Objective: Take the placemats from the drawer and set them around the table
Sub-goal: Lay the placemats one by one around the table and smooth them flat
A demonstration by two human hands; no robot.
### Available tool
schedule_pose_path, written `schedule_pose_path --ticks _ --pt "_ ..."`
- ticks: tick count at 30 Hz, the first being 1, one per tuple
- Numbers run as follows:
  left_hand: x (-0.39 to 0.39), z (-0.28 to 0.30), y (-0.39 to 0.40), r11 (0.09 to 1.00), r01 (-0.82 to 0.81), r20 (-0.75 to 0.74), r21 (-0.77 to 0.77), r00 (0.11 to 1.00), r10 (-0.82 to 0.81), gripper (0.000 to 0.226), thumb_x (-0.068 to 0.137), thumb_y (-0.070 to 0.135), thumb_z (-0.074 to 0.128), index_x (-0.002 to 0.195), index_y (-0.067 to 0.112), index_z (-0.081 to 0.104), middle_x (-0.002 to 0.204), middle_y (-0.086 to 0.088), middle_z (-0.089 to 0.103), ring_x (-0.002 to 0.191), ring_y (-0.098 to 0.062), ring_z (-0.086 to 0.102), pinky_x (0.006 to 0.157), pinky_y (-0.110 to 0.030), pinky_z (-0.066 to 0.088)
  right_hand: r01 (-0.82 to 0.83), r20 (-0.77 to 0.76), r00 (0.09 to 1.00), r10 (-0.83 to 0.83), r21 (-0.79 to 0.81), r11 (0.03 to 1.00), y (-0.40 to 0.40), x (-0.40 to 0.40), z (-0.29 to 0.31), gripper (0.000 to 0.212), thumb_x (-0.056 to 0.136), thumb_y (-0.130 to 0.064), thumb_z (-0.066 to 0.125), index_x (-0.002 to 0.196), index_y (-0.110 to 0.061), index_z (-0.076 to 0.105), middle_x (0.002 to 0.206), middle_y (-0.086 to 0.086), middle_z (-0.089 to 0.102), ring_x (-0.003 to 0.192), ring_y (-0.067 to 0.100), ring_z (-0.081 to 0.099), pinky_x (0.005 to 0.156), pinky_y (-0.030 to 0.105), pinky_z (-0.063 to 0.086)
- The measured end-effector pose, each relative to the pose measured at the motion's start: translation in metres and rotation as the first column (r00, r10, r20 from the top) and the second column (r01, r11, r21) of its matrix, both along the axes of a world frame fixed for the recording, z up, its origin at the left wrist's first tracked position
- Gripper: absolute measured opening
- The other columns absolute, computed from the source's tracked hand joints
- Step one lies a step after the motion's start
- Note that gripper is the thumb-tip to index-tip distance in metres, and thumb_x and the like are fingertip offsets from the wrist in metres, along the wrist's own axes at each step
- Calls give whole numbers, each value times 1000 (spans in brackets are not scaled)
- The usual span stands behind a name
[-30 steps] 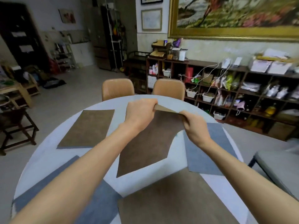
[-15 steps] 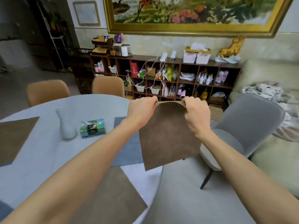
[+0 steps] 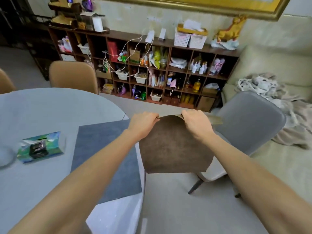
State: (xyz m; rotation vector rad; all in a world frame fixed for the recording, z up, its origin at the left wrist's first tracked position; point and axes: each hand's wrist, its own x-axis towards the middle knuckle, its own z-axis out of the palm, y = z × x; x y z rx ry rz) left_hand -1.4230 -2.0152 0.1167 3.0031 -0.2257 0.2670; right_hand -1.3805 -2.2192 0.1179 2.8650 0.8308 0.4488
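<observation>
A brown placemat (image 3: 173, 146) hangs in the air just past the right edge of the round grey table (image 3: 42, 108), in front of a grey chair. My left hand (image 3: 143, 124) grips its top edge on the left and my right hand (image 3: 196, 123) grips the top edge on the right; the edge curls over between them. A grey-blue placemat (image 3: 104, 154) lies flat on the table by its right edge, partly under my left forearm.
A grey upholstered chair (image 3: 249, 122) stands right of the table, behind the held mat. A green tissue pack (image 3: 39, 147) lies on the table at the left. A tan chair (image 3: 74, 76), a cluttered dark shelf unit (image 3: 143, 68) and a sofa with blankets (image 3: 278, 92) stand beyond.
The view has swung right along the table. Both hands carried the brown placemat from over the tabletop to beyond its right edge, still holding its top edge.
</observation>
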Motion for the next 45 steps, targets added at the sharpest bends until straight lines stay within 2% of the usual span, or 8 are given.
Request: schedule_pose_path --ticks 4,8,15,21,28,36,39,45 --pt "61 -9 -1 999 34 -52 -18 998 -35 31 103 37 34 103 18 58 106 -7 67 96 -29 62 65 -29 36 -84 -64 995 82 -30 996 -12 71 -6 5 94 -14 43 97 -13 47 92 12 64 84 31 58 64 34 33" --pt "132 -18 -12 1000 28 -113 -8 993 -29 36 102 42 32 103 18 59 101 -6 66 95 -27 62 64 -30 36 -171 -115 980 164 -59 983 -28 156 -11 14 98 -23 38 101 -13 46 85 9 64 76 31 60 60 39 46" --pt "240 -7 -6 978 -189 -167 -89 971 172 49 98 52 34 97 15 66 93 -4 67 87 -23 62 62 -30 35 -395 -141 911 388 -19 919 -8 301 2 25 99 -35 39 113 -18 52 97 6 68 88 30 65 60 34 41" --pt "277 15 52 895 -436 -163 -96 894 418 54 96 58 34 90 17 67 81 0 65 78 -23 62 68 -37 52 -564 -248 780 574 118 817 80 383 14 28 99 -41 37 100 -19 54 90 8 67 86 33 63 65 36 41" --pt "289 8 166 716 -684 -225 -138 726 650 53 94 60 37 99 20 71 91 0 68 81 -20 61 76 -39 53 -716 -421 534 733 236 657 242 435 2 40 98 -50 34 98 -23 63 101 2 69 95 25 62 76 40 48" --pt "288 -18 271 489 -842 -238 -228 535 811 43 94 58 40 62 32 47 65 11 52 70 -15 55 60 -31 43 -854 -385 406 829 161 494 397 458 -7 35 99 -50 31 84 -28 55 88 -3 64 90 24 61 64 35 38" --pt "278 -25 302 375 -901 -247 -220 423 872 46 93 57 44 61 25 49 64 7 55 67 -15 55 61 -32 45 -897 -386 312 868 181 403 449 455 -20 30 99 -49 31 76 -33 42 83 -6 59 86 23 61 63 33 35" --pt "272 -46 346 56 -966 -172 -252 101 980 28 91 47 55 76 23 53 73 8 54 74 -14 52 60 -28 36 -945 -323 168 931 215 245 556 456 -56 38 98 -51 30 92 -25 56 95 1 69 89 27 63 62 35 41"
